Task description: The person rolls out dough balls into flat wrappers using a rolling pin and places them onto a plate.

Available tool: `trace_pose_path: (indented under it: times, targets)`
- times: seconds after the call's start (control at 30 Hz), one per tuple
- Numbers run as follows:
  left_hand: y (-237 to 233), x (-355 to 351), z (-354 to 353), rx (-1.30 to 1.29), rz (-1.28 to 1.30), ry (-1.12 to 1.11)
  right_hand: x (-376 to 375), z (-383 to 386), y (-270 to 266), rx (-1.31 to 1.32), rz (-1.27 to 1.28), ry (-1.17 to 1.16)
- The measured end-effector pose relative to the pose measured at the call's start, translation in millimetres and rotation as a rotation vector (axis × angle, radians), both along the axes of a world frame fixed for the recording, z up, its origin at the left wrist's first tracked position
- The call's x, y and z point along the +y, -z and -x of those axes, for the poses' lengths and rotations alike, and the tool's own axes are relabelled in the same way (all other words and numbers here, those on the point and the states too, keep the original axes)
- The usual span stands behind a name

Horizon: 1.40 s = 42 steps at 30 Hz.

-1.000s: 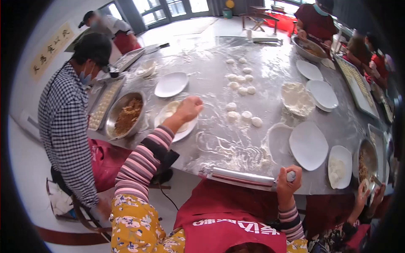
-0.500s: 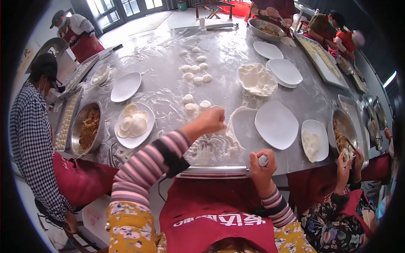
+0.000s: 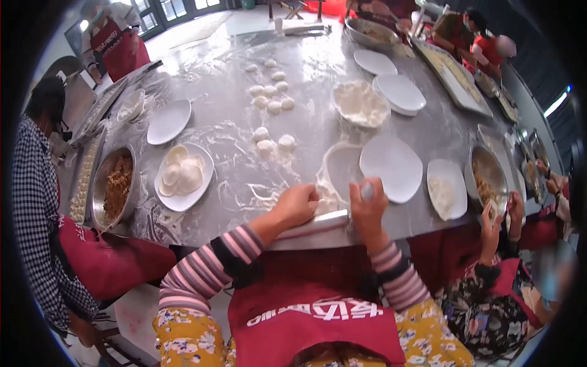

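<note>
Head view: we noted the silver cylinder (image 3: 315,224) at the near edge of the steel table (image 3: 220,92), between our two hands, just right of and below the left hand (image 3: 298,205) and reaching toward the right hand (image 3: 369,211), with a group of three dough rounds (image 3: 265,145) farther out. Our left forearm slanted inward, wrist low over the edge, while our right stood steeper, fist upright. Left fingers were curled well in, though we could not tell whether they held anything; right fingers were closed about a handle, its rounded end (image 3: 367,193) showing on top.
</note>
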<state>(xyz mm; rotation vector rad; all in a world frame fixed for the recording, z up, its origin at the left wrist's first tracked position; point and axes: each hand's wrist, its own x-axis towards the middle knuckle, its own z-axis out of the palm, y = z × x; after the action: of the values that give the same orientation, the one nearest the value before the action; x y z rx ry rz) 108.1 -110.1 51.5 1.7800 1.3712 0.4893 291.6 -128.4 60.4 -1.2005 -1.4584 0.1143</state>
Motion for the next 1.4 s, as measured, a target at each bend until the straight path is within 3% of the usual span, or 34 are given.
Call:
trace_pose_path:
  times: [0.13, 0.2, 0.27, 0.37, 0.53, 0.6, 0.63, 0.83, 0.9, 1.0, 1.03, 1.17, 1.27, 1.33, 1.4]
  targets:
    - [-22, 4, -20, 0.154, -0.169, 0.063, 36, 14, -2, 0.064, 0.026, -0.058]
    - [-19, 15, -16, 0.181, -0.201, 0.21, 30, 12, -5, 0.026, -0.035, -0.048]
    - [-1, 7, -6, 0.108, -0.347, 0.19, 5, 0, 3, -0.131, -0.083, 0.032]
    - [-1, -8, -1, -0.088, -0.245, -0.101, -28, -8, 4, 0.057, 0.064, -0.021]
    - [-8, -3, -15, 0.113, -0.306, 0.011, 22, 10, 3, -0.031, -0.003, 0.072]
    - [-19, 10, -7, 0.167, -0.133, 0.073, 31, 15, -2, 0.076, 0.019, -0.038]
    - [-16, 13, -3, 0.07, -0.119, 0.148, 27, 13, 2, 0.033, 0.005, -0.005]
    - [-4, 1, 10, -0.018, -0.011, 0.033, -27, -6, 2, 0.04, 0.028, -0.001]
    - [-1, -9, 6, -0.047, 0.059, 0.067, -4, 2, 6, 0.021, 0.04, 0.034]
    - [-16, 7, -1, 0.204, -0.174, 0.032, 37, 16, -1, 0.041, 0.047, 0.005]
    - [-13, 12, -1, 0.1, -0.16, 0.063, 41, 19, -3, 0.075, 0.084, -0.054]
    - [-12, 15, 5, 0.118, -0.115, 0.249, 5, 1, -1, -0.031, 0.024, 0.005]
    - [-2, 6, 12, -0.086, 0.093, 0.034, -23, -8, 6, -0.006, 0.028, 0.005]
    - [-11, -7, 11, -0.136, 0.217, 0.03, -25, -6, 3, 0.041, 0.026, 0.008]
    - [-22, -7, 5, 0.05, -0.018, 0.137, 8, 2, 2, -0.047, -0.002, 0.051]
